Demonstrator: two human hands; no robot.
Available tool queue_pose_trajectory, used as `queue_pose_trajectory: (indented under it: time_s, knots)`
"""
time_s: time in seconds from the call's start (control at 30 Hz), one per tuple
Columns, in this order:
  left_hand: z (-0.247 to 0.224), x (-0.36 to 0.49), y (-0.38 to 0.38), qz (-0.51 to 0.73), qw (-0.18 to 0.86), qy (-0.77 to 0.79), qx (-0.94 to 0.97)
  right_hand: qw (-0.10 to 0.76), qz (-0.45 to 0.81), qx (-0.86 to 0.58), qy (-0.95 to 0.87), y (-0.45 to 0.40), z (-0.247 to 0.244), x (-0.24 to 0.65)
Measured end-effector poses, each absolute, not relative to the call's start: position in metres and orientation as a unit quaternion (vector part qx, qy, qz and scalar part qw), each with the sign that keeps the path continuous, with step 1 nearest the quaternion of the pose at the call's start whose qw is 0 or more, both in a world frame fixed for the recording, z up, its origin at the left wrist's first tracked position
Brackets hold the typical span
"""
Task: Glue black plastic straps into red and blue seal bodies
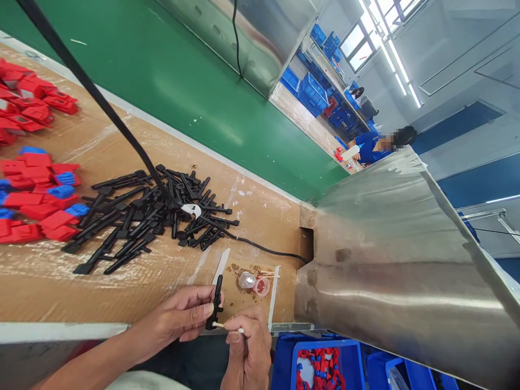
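My left hand grips a black plastic part, a slim rod held nearly upright with its wider end down, over the front edge of the table. Pinched in my right hand is a cotton swab, its near tip touching or almost touching the lower end of the black part. Just beyond my hands stand a small clear cup and a cup with reddish liquid, with wet spots around them. Past my left hand lies a loose pile of similar black parts.
Red parts and red-and-blue parts are heaped at the left. A black cable crosses the table. A metal panel stands at the right. Below it is a blue bin of red and blue pieces. A person sits farther back.
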State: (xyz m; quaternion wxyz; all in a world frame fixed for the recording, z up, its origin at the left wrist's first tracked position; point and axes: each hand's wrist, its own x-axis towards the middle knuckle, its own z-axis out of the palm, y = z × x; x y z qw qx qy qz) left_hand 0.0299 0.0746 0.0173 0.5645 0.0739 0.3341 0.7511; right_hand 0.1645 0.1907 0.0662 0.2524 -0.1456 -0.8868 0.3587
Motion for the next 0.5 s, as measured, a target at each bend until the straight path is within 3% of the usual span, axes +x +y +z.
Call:
queue_pose_trajectory:
  time_s: [0.3,0.5]
  knots:
    - [0.025,0.028,0.075,0.743,0.572,0.341,0.072,0.256,0.380,-0.133,-0.879,0.193,0.065,0.163]
    - [0.019,0.030,0.075,0.749,0.568,0.334,0.070,0.308,0.446,-0.169,-0.823,0.195,0.053,0.162]
